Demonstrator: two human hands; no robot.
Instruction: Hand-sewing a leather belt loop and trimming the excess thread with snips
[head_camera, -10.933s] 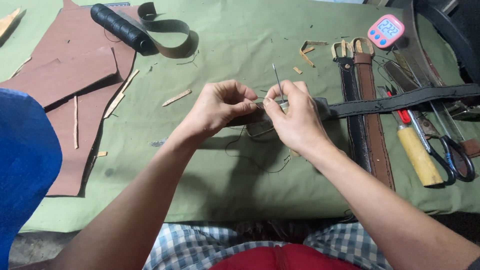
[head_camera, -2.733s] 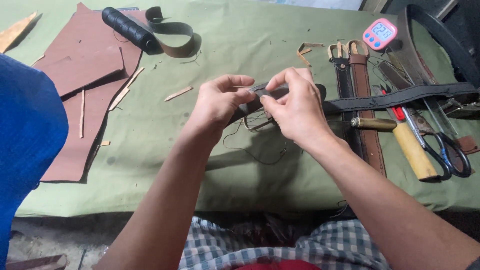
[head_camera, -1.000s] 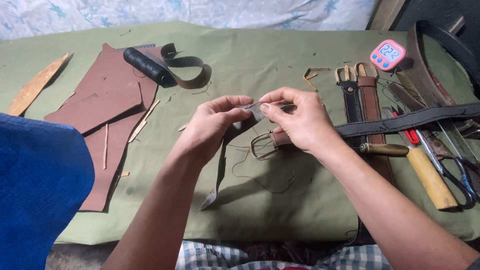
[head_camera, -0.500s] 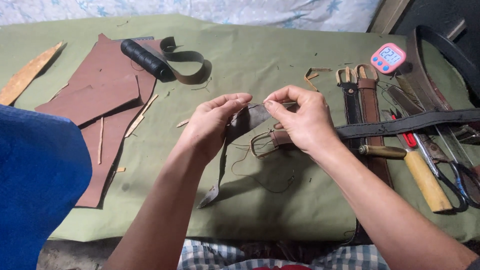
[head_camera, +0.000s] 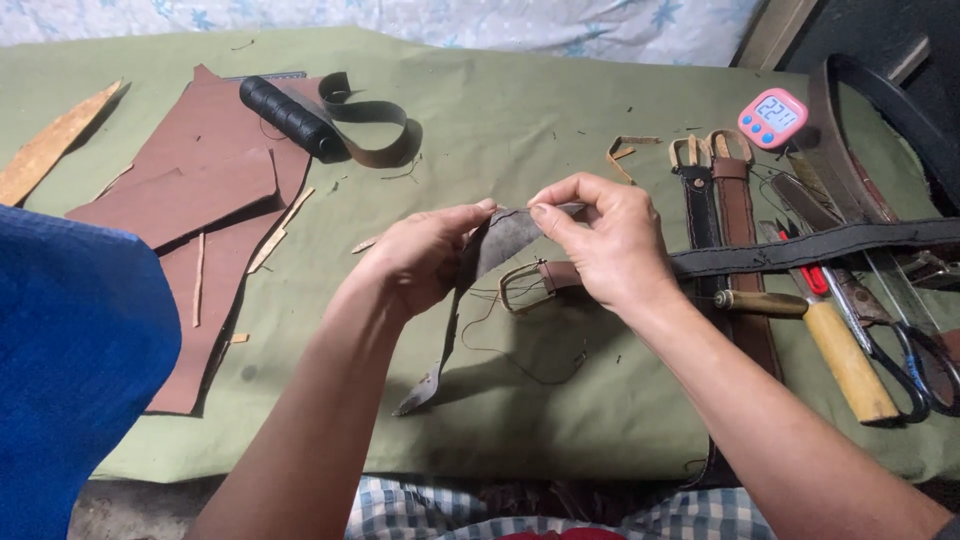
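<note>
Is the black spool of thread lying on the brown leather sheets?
Yes, the black spool of thread rests on the upper edge of the brown leather sheets, beside a curled strap.

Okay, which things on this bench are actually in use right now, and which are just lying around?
In use:
left hand and right hand, pinching the grey leather strip
thread trailing below
metal buckle on the strap end

Lying about:
brown leather sheets
black thread spool
pink timer
wooden-handled tool
scissors

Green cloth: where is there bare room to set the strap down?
Bare cloth lies between the thread spool and timer, and below the left hand beside the leather sheets. The right edge is crowded with tools.
</note>
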